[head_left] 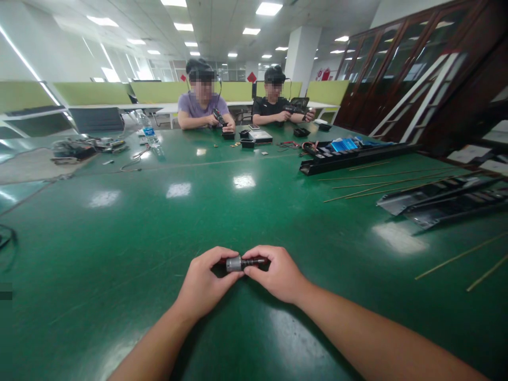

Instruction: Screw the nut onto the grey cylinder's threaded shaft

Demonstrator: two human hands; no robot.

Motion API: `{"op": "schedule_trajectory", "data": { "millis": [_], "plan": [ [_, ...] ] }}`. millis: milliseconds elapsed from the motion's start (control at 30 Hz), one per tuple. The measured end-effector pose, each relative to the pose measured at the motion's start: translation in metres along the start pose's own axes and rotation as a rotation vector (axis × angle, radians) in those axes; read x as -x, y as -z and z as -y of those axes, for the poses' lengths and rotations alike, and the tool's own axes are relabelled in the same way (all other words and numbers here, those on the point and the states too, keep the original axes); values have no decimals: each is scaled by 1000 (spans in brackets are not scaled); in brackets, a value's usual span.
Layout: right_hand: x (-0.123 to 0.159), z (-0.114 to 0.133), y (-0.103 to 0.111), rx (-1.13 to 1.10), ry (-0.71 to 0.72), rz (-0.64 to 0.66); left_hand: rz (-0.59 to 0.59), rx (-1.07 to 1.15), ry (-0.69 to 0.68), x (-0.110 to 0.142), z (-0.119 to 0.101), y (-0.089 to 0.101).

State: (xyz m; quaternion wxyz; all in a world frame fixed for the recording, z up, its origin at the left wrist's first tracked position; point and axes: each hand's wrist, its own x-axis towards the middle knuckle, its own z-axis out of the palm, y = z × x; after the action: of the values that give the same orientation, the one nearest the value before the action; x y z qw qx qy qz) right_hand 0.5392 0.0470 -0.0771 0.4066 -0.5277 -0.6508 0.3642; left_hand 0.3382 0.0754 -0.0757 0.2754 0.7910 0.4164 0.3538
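My left grip and right grip close firmly around a small silver metal cylinder with a slim black shaft, near the front edge of the glossy green desk.

Silver metal cylinder, dark shaft, horizontal

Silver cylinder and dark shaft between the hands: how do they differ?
The silver cylinder is bright metal, the dark shaft black. The cylinder looks thicker than the shaft. The left hand is at the cylinder, the right hand at the shaft. Both seem one level piece.
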Motion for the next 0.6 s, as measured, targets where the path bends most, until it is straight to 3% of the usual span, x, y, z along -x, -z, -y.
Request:
{"op": "schedule_trajectory", "data": {
  "millis": [600],
  "plan": [
    [0, 3, 1, -34, -40, 5, -34, -36, -9, 2, 0, 0]
  ]
}}
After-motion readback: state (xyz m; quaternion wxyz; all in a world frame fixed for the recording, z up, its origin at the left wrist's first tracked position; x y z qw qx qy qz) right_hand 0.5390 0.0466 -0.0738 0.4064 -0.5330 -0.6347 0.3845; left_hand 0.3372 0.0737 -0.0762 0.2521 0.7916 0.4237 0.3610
